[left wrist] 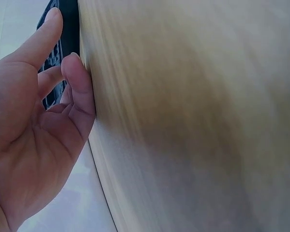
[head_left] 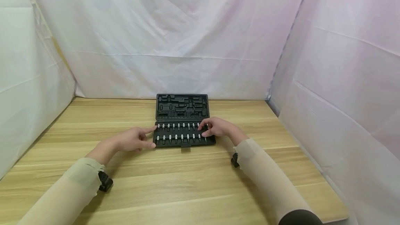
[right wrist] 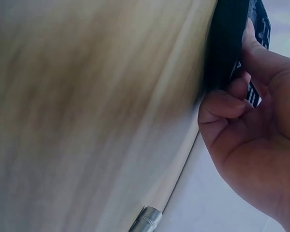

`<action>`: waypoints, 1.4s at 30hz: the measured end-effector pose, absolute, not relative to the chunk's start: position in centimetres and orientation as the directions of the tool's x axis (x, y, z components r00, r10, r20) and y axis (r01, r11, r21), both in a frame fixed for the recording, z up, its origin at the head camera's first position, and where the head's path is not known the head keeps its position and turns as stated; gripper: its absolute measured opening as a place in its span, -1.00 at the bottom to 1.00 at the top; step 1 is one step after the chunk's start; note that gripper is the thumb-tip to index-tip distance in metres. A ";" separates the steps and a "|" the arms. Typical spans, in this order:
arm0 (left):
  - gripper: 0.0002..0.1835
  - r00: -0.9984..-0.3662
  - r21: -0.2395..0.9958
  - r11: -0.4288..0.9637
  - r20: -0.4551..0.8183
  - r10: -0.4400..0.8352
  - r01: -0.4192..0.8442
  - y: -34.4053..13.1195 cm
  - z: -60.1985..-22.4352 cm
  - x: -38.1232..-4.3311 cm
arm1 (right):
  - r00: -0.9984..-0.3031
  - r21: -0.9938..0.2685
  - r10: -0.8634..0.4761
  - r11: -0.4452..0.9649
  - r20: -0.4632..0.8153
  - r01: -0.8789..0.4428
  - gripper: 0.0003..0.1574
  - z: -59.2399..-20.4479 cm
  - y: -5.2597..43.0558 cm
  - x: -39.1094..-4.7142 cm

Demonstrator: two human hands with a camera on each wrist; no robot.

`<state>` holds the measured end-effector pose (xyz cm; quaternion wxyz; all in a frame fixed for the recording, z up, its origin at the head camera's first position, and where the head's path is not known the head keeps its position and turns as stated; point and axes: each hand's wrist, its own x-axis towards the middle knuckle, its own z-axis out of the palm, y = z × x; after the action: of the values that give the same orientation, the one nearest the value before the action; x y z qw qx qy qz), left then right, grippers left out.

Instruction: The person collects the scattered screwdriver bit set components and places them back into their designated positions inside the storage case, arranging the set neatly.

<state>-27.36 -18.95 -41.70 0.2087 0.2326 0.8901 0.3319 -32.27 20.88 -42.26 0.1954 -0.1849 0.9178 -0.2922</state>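
Note:
An open black socket case (head_left: 185, 142) lies on the wooden table. Several silvery bit sockets (head_left: 182, 137) stand in two rows in its near half. My left hand (head_left: 132, 139) is at the case's left side, index finger and thumb stretched to its edge, other fingers bent, as the left wrist view also shows (left wrist: 33, 111). Over the case's right end is my right hand (head_left: 217, 127), index finger and thumb apart above the sockets. In the right wrist view, the right hand's (right wrist: 261, 116) lower fingers bend beside the case's edge; its fingertips are partly hidden.
The case's raised lid (head_left: 182, 107) has moulded hollows and leans back near the table's far edge. White cloth (head_left: 175, 37) hangs behind and at both sides. A silvery metal cylinder (right wrist: 145, 220) shows low in the right wrist view.

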 end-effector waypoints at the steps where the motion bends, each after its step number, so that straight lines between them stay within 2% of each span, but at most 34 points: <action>1: 0.01 -0.804 0.688 0.672 -0.218 0.553 0.275 -18.9 -41.7 -27.4 | -0.854 -0.613 -0.455 0.758 -0.253 -0.222 -0.71 -42.3 21.0 -32.2; 42: 0.01 -0.811 0.711 0.663 -0.233 0.536 0.234 -18.7 -41.5 -27.4 | -0.847 -0.604 -0.473 0.757 -0.244 -0.248 -0.69 -42.1 21.4 -32.1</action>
<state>-27.39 -18.67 -41.53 0.2171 0.2173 0.8857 0.3481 -32.07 21.37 -42.11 0.1947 -0.1966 0.9168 -0.2879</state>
